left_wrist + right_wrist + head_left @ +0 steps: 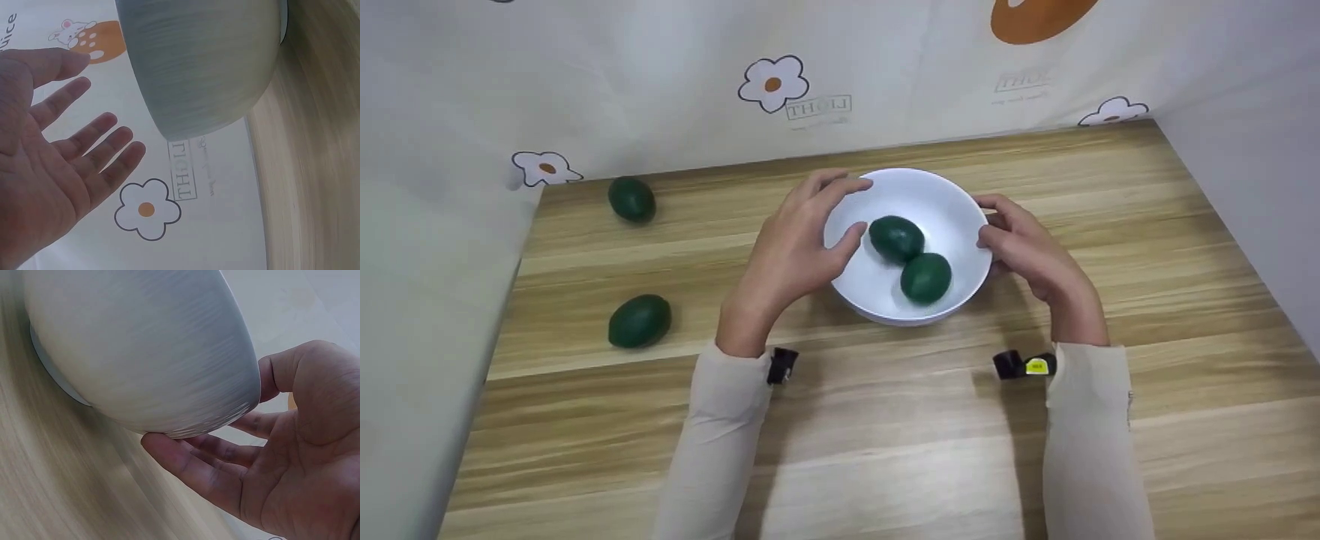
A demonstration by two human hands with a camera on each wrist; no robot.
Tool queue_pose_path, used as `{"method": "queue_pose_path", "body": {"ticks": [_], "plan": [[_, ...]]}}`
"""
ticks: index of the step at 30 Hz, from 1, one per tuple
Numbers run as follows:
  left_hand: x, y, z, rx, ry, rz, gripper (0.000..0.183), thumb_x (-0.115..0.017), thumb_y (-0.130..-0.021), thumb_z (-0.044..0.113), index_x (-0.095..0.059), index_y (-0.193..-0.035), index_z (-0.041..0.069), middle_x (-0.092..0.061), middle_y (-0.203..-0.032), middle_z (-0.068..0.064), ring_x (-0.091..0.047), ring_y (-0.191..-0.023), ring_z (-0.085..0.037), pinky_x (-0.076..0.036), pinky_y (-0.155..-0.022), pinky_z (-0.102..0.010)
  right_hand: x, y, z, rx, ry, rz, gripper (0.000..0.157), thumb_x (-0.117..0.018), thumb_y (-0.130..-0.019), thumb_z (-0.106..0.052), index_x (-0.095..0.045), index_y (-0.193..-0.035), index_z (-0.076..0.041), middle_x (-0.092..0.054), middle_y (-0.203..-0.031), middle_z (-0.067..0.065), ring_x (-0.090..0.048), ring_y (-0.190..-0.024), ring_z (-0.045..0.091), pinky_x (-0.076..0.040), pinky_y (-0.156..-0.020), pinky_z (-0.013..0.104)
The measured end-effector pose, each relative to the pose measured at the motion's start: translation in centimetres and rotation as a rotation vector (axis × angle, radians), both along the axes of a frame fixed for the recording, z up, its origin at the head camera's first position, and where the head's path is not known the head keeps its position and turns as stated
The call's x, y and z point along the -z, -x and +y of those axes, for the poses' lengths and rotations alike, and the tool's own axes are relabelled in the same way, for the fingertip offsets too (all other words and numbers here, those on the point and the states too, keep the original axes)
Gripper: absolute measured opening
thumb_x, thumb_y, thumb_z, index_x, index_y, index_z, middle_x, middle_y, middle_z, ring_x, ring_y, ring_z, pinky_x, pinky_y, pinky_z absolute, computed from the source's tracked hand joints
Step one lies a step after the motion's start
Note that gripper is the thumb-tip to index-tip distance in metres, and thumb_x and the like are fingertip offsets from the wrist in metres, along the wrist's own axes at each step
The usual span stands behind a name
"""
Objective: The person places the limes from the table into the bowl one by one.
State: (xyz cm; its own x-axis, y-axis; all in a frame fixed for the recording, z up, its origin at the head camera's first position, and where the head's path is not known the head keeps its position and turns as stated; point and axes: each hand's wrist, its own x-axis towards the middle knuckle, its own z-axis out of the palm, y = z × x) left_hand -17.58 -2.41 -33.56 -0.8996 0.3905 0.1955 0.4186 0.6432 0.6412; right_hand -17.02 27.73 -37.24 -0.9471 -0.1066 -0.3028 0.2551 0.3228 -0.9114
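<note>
A white bowl (911,311) stands on the wooden table, with two smooth dark green avocado-like fruits (896,239) touching each other inside it. At the bowl's right side, my right hand (1024,244) grips the rim, thumb at the edge and fingers against the outer wall; the right wrist view shows these fingers (191,467) under the curve. My left hand (802,240) hovers over the bowl's left rim, fingers spread and holding nothing. In the left wrist view its palm (39,191) is apart from the bowl (208,62).
Two more dark green fruits lie on the table at the left, one near the back edge (632,199) and one nearer the front (640,321). A pale curtain (660,82) printed with flowers hangs behind the wooden table (885,450) and along its sides.
</note>
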Motion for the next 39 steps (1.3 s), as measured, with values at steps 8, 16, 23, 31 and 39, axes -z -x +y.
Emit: {"method": "queue_pose_path", "body": {"ticks": [8, 16, 23, 31, 39], "plan": [[-0.1, 0.0, -0.3, -0.007, -0.004, 0.017, 0.044, -0.071, -0.1, 0.025, -0.065, -0.144, 0.023, -0.06, -0.144, -0.002, -0.058, -0.134, -0.021, -0.05, -0.115, -0.042, 0.1, 0.0, 0.1, 0.0, 0.0, 0.002, 0.062, -0.045, -0.094, -0.007, -0.042, -0.156, -0.009, -0.056, -0.142, 0.023, -0.07, -0.091, 0.014, -0.062, -0.071, 0.029], [-0.1, -0.4, -1.0, -0.037, 0.061, 0.051, 0.044, -0.072, -0.099, 0.026, -0.066, -0.143, 0.021, -0.063, -0.139, -0.005, -0.06, -0.128, -0.024, -0.05, -0.11, -0.047, -0.1, -0.1, 0.1, -0.001, -0.017, -0.015, 0.063, -0.044, -0.094, -0.008, -0.041, -0.157, -0.01, -0.054, -0.149, 0.022, -0.069, -0.101, 0.017, -0.063, -0.078, 0.029], [-0.2, -0.7, -2.0, -0.079, 0.099, 0.033, 0.05, -0.075, -0.097, 0.03, -0.064, -0.145, 0.021, -0.062, -0.139, -0.007, -0.059, -0.127, -0.026, -0.048, -0.111, -0.05, -0.3, -0.1, 0.2, 0.001, -0.023, -0.01, 0.063, -0.044, -0.095, -0.009, -0.041, -0.157, -0.01, -0.055, -0.148, 0.023, -0.07, -0.098, 0.016, -0.063, -0.077, 0.029], [0.1, -1.1, -3.1, -0.104, 0.119, 0.025, 0.052, -0.076, -0.097, 0.03, -0.064, -0.146, 0.02, -0.062, -0.139, -0.009, -0.058, -0.127, -0.029, -0.047, -0.112, -0.052, -0.2, -0.1, 0.2, -0.002, -0.038, -0.005, 0.062, -0.045, -0.096, -0.009, -0.041, -0.158, -0.011, -0.055, -0.148, 0.023, -0.069, -0.1, 0.019, -0.063, -0.076, 0.029], [0.3, -1.3, -3.7, -0.117, 0.124, 0.011, 0.053, -0.077, -0.096, 0.029, -0.063, -0.146, 0.02, -0.062, -0.138, -0.009, -0.058, -0.126, -0.029, -0.046, -0.111, -0.053, 0.0, 0.0, 0.0, -0.009, -0.017, -0.002, 0.062, -0.045, -0.095, -0.009, -0.041, -0.157, -0.01, -0.055, -0.148, 0.023, -0.07, -0.098, 0.017, -0.063, -0.076, 0.03]]}}
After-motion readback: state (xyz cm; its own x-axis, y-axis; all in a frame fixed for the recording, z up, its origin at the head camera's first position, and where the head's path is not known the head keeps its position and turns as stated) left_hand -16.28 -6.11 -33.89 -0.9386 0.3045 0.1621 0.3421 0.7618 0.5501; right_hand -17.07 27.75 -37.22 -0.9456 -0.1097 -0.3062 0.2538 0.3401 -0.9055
